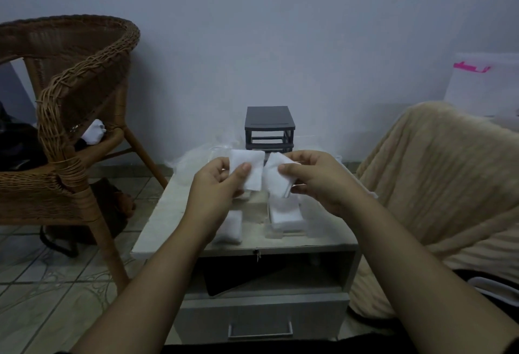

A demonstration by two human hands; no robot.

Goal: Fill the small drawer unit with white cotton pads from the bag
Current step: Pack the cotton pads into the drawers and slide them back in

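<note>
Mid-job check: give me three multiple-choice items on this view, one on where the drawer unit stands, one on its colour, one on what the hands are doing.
1. Where on the table is the drawer unit?
A. near edge
B. far edge, by the wall
C. hanging off the left side

2. What colour is the drawer unit?
A. white
B. pink
C. dark grey

3. What are the left hand and right hand doing?
A. lying open and empty
B. each pinching white cotton pads
C. both gripping the drawer unit

Answers: 1 B, it stands beyond the hands against the wall; 2 C, its top and frame are dark grey; 3 B, each thumb presses pads against the fingers.
</note>
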